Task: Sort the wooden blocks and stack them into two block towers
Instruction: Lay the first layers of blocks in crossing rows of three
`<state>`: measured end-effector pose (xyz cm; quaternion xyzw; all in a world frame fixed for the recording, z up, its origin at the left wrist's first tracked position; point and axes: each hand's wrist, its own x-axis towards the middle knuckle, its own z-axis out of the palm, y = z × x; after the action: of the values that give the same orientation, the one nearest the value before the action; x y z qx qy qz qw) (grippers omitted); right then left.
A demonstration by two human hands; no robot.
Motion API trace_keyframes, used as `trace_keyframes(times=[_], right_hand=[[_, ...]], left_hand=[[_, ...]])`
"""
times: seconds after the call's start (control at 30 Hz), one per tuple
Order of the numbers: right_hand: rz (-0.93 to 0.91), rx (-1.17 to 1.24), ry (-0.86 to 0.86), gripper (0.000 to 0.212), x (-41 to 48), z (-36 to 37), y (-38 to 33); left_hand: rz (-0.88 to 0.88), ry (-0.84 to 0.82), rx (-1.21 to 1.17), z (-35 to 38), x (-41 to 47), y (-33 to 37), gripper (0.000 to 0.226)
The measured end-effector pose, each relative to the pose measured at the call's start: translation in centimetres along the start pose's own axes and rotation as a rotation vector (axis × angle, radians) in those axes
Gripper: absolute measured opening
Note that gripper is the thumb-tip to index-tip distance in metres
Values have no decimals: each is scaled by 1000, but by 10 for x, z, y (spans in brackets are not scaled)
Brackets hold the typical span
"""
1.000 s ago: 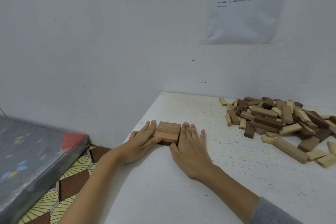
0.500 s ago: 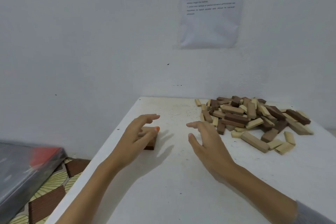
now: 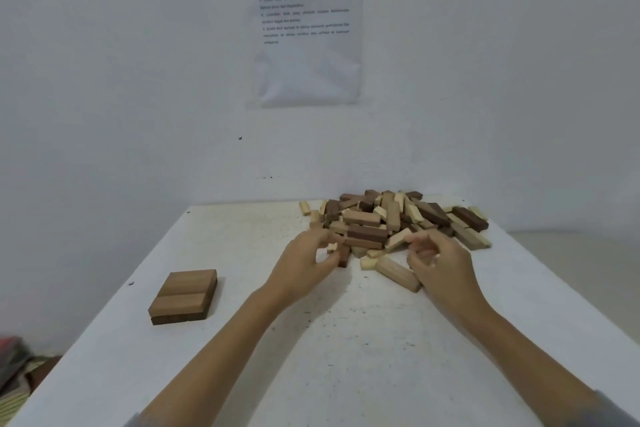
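Picking from the pile, left grip pinches a dark block, likely for the base well left of it; right grip is curled narrow, contents cannot be told

Your count: two hands, left hand and right hand. One table. One loose pile of blocks, light and dark mixed, well over twenty, too overlapped for an exact number. One flat slab of brown blocks sitting apart; seams too faint to count its pieces. One printed sheet on the wall.
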<state>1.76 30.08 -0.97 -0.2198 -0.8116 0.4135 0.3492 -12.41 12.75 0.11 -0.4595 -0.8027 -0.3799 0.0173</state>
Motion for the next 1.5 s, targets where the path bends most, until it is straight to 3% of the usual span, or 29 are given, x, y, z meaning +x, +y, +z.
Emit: trace_keyframes(times=[0.1, 0.23, 0.33, 0.53, 0.77, 0.9, 1.23, 1.4, 1.5], right_hand=[[-70, -87, -63, 19, 2, 1, 4], [-40, -233, -204, 31, 0, 5, 4], [-40, -242, -258, 28, 3, 5, 4], [-49, -161, -168, 39, 27, -8, -2], [42, -183, -136, 20, 65, -7, -4], [88, -251, -29, 13, 77, 4, -2], [84, -531, 74, 35, 77, 33, -10], [115, -427, 22, 28, 76, 32, -12], [127, -286, -31, 43, 74, 24, -15]], left_hand=[[-11, 27, -47, 8, 13, 2, 18], [-18, 35, -97, 17, 24, -4, 24], [-46, 43, -80, 24, 31, -8, 22], [-21, 132, -93, 30, 52, -1, 18], [-120, 122, -45, 31, 82, -13, 32], [-141, 77, -83, 27, 86, -22, 33], [-13, -71, -19, 21, 84, -41, 53], [15, -35, 81, 21, 89, -41, 67], [-31, 64, 57, 22, 89, -31, 61]])
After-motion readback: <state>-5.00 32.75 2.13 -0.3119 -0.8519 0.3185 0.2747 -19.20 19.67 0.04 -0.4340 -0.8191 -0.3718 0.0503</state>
